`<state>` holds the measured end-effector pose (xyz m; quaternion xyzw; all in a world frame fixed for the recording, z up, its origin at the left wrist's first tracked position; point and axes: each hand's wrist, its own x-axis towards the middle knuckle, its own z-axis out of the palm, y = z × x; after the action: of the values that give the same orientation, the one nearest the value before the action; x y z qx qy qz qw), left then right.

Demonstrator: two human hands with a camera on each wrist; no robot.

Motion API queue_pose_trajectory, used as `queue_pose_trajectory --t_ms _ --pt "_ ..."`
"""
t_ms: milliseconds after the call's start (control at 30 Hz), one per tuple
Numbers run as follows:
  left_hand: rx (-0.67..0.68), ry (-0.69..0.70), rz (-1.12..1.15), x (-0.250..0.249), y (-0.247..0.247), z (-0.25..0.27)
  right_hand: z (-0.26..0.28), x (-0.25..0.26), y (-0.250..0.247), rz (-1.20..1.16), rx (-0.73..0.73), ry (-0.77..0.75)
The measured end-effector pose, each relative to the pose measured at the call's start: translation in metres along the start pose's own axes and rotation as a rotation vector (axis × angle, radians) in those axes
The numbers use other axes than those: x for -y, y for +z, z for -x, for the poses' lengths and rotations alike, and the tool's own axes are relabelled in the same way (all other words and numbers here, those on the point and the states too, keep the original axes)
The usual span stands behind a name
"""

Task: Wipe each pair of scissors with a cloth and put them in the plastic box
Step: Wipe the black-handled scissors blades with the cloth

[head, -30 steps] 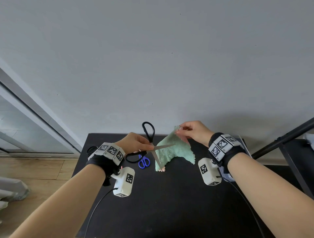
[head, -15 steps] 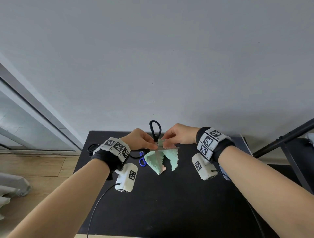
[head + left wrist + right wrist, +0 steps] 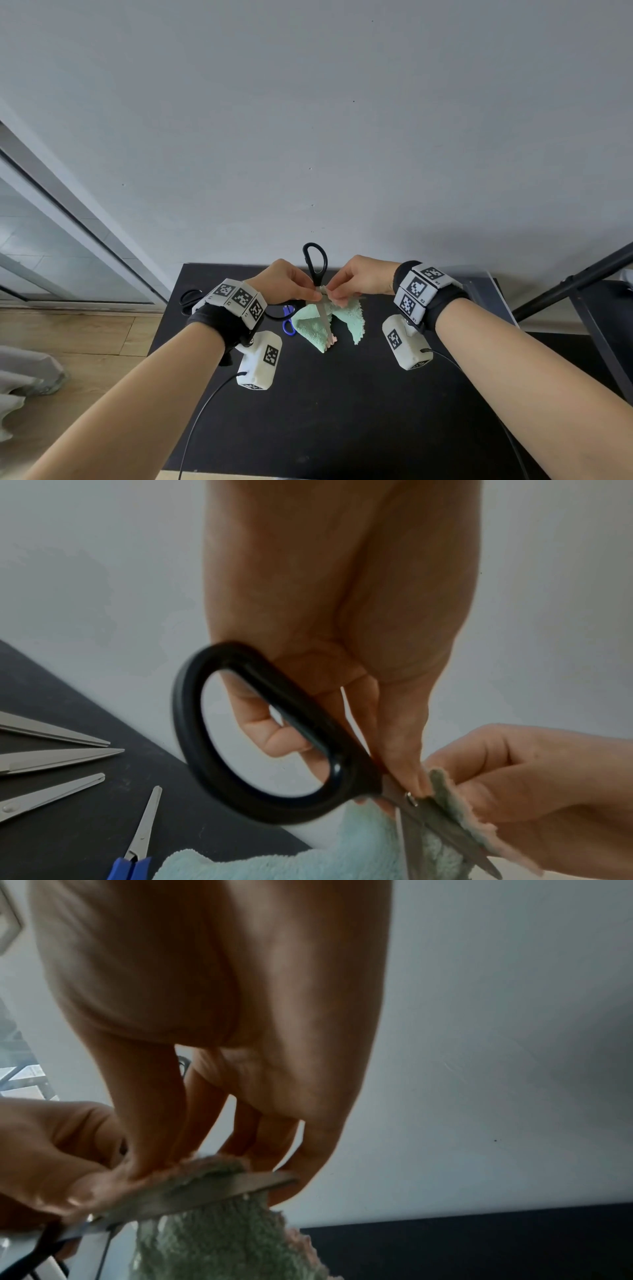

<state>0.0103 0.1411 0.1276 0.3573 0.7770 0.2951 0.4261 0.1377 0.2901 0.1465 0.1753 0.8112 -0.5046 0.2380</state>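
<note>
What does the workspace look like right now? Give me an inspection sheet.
Surface: black table.
Job's things: black-handled scissors held blades open; green cloth over one blade; plastic box not identifiable.
Clutter: blue-handled scissors and other scissors lying on the table.
Hands: left hand grips the scissors near the pivot; right hand pinches the cloth onto the blade.
Cables: black cable from the left wrist camera.
Surroundings: grey wall, wooden floor.
</note>
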Motion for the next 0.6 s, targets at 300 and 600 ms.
queue_pose_trajectory --t_ms 300,600 --pt "-0.003 0.017 0.002 0.005 0.007 0.001 -0.004 -0.001 0.009 0.106 -0.066 -0.021" --pt "-0.016 0.024 -0.013 0.009 0.009 0.002 0.003 -0.012 0.008 0.209 -0.087 0.029"
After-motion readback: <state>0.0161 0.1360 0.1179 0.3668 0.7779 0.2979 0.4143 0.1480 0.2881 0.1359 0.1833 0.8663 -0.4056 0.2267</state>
